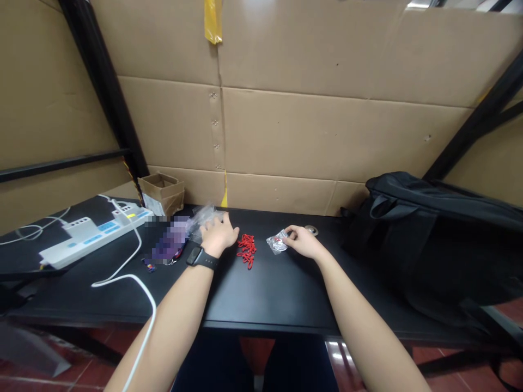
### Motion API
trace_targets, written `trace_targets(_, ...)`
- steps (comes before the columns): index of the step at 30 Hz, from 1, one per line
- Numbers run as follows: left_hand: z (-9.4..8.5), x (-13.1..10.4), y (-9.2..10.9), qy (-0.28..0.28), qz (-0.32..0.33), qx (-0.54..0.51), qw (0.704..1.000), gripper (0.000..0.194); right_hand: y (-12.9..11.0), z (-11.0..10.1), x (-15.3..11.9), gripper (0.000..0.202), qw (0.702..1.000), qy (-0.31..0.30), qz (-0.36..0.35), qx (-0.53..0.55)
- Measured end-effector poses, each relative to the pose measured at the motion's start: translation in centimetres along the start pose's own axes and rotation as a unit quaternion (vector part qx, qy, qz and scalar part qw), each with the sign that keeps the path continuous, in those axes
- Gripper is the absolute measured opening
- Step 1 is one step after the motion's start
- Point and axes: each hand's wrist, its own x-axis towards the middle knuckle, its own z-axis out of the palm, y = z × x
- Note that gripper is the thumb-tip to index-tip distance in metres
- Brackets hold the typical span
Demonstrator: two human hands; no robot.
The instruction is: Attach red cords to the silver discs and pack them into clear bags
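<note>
My left hand [219,235], with a black watch [202,257] on the wrist, lies with fingers spread over a heap of clear plastic bags [202,218]. To its right is a small pile of red cords [247,249] on the black table [269,296]. A small clear plastic packet [277,243] is pinched in my right hand [301,240] just above or on the tabletop. Something red and something pale and round show inside the packet, too small to name. A roll of clear tape [311,230] lies behind my right hand.
Left of my arm are a blurred purple item [169,242], a white power strip [98,237] with plugs, and a white cable [141,283] crossing my forearm. An open cardboard box [165,193] stands at the back left. A black bag [433,239] fills the right side. Cardboard walls [286,130] enclose the back.
</note>
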Motion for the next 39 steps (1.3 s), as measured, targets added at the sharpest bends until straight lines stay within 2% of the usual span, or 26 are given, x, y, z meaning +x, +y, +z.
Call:
trace_targets(8,1.7,1.9,-0.2,0.04,0.058,-0.013,0.997,0.069,-0.1,0.0,-0.1,0.025,1.0,-0.007,-0.006,-0.009)
trace_targets(21,3.1,4.9,-1.2,0.112,0.124,-0.068,0.984,0.058,0.1,0.1,0.0,0.025,1.0,-0.019,-0.002,-0.016)
trace_targets(28,2.0,3.9,-0.6,0.162,0.22,-0.047,0.961,0.047,-0.1,-0.1,-0.2,0.024,1.0,-0.024,-0.005,-0.017)
trace_targets(30,1.9,3.4,-0.3,0.163,0.214,-0.046,0.962,0.047,-0.2,-0.1,-0.2,0.024,0.999,-0.025,-0.008,-0.017)
trace_targets(35,2.5,2.6,0.1,0.121,0.159,-0.039,0.979,0.052,-0.3,-0.2,-0.3,0.025,1.0,-0.023,-0.006,-0.019)
trace_targets(39,2.8,2.2,0.3,0.124,0.183,-0.041,0.974,0.053,-0.4,-0.2,-0.3,0.024,0.999,-0.024,-0.004,-0.021)
